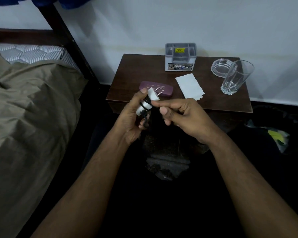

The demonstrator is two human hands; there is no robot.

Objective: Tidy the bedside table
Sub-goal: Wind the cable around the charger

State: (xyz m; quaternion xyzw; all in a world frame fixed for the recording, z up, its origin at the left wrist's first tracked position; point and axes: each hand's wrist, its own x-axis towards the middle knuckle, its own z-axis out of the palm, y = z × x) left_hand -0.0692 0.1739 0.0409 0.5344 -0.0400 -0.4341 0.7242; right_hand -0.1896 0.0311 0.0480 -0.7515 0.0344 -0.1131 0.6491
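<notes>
Bed (24, 100) is seen at left, covered with an olive sheet, quilted mattress exposed at the head end, dark frame post alongside. Dark wooden surface (230, 102) is set against the white wall, right of the bed. On it, at the back centre, a grey organizer (180, 56) with compartments and a yellow sticker is placed. A clear glass (236, 77) stands upright at the right, with a glass ashtray (219, 67) just behind it, overlapped in view. A white tissue (189, 86) lies flat in the middle, between organizer and front edge. A maroon case (155, 88) lies at front left, partly hidden by the plug. A white charger (149, 100) is held above the front edge of the surface, prongs pointed up toward the case, black cable (144, 107) wound around its body. Left hand (132, 117) is wrapped around the charger, fingers clamped on it, thumb at the top near the prongs. Right hand (184, 115) is held just beside it, fingers curled, forefinger and thumb pinched on the cable at the charger. A crumpled bag with yellow is seen on the dark floor at right.
</notes>
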